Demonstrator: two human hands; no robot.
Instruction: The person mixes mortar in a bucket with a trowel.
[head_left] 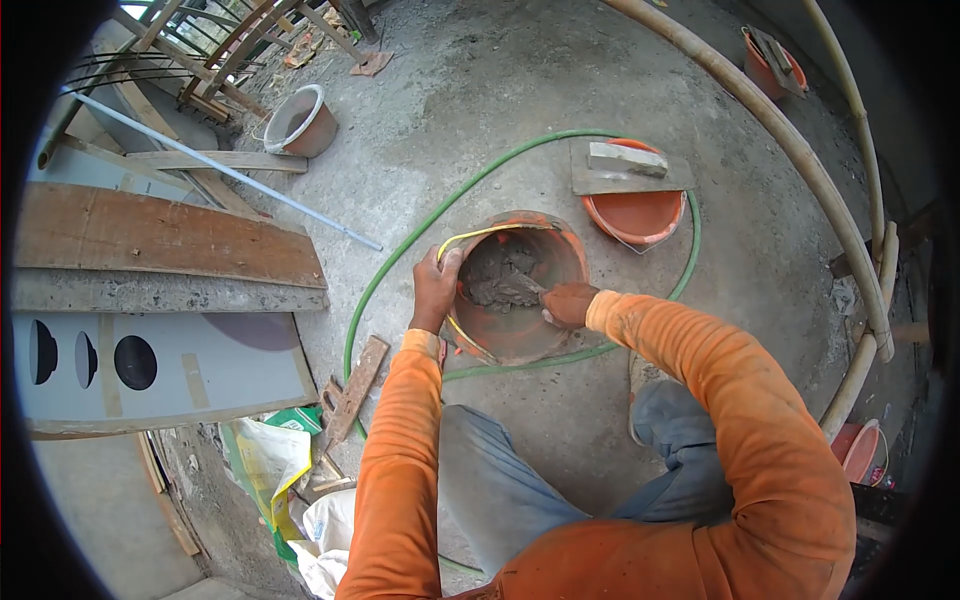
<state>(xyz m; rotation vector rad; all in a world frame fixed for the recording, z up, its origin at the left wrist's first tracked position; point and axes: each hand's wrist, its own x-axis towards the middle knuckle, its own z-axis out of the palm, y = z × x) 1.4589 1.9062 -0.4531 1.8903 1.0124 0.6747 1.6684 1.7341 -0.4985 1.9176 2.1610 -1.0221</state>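
Between my knees stands an orange, mortar-smeared bucket (pixel 574 255), tilted so that its mouth faces me. Wet grey mortar (pixel 503 258) lies inside it. My left hand (pixel 436 288) is closed on the bucket's left rim, where a yellow handle (pixel 462 238) runs along the edge. My right hand (pixel 570 304) is wrapped round the handle of a trowel (pixel 520 290) at the bucket's right side. The trowel's blade reaches into the mortar and is coated with it, so its outline is partly hidden.
A green hose (pixel 400 248) loops around the bucket. Beyond it, a board with a grey block (pixel 628 160) rests across an orange bucket (pixel 634 215). Planks (pixel 170 240) and a white panel lie left. A wooden float (pixel 358 388) and sacks (pixel 270 460) are nearby; bamboo poles (pixel 770 115) stand right.
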